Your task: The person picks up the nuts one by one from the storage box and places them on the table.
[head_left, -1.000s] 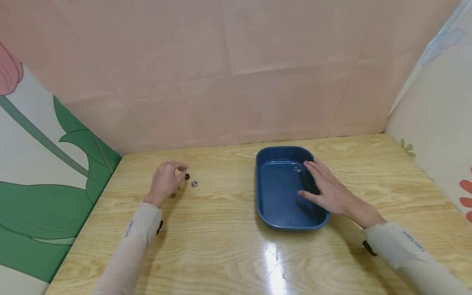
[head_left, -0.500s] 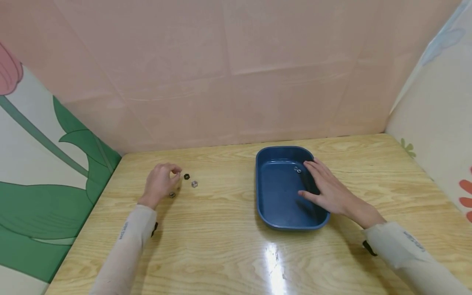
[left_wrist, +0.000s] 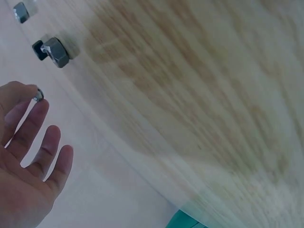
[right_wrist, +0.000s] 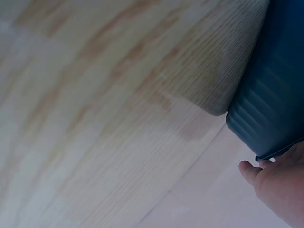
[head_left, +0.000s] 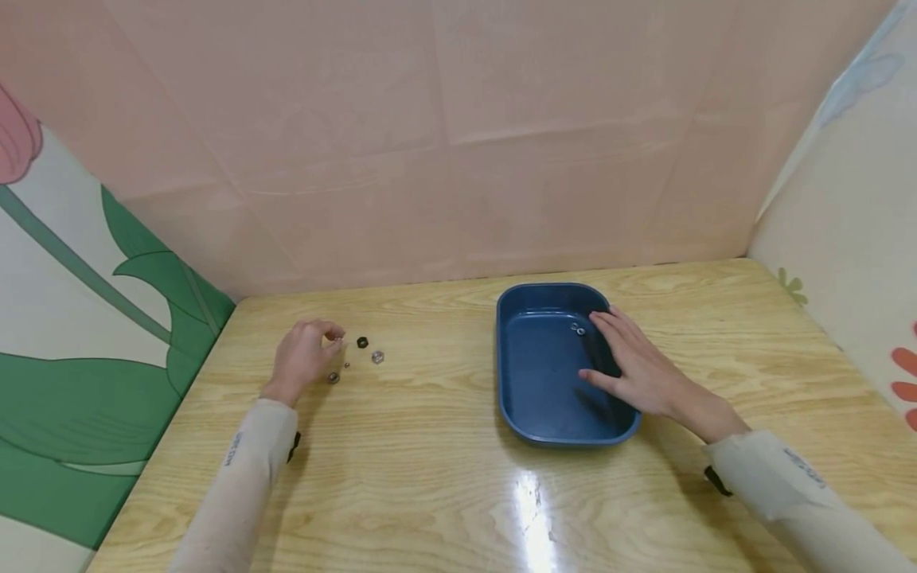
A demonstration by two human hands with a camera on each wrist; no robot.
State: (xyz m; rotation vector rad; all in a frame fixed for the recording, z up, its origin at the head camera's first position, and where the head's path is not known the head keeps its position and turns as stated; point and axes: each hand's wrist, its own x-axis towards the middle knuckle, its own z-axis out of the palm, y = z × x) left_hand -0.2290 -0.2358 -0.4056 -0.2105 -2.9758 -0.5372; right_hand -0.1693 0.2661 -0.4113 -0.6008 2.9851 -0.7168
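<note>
My left hand [head_left: 304, 358] pinches a small silvery nut [left_wrist: 39, 95] between thumb and forefinger, held above the left part of the table. Close by lie a black nut [head_left: 362, 342], a larger silver nut [head_left: 377, 357], another metal nut [head_left: 333, 378] near the palm side, and a tiny metal piece [head_left: 347, 365]. My right hand [head_left: 637, 370] rests over the right rim of a deep blue tray [head_left: 505, 374], fingers stretched and thumb spread over its inside. Two small metal nuts [head_left: 579, 330] lie on the tray's floor by my right fingertips.
Everything stands on a wood-grain table [head_left: 430, 477]. A pinkish sheet [head_left: 430, 159] rises along its back edge. Printed panels with leaves [head_left: 165, 278] and flowers border the left and right sides.
My left hand has drawn back to the left with the nut pinched, away from the black nut. The tiny metal piece now shows fully. The right hand and tray have stayed still.
</note>
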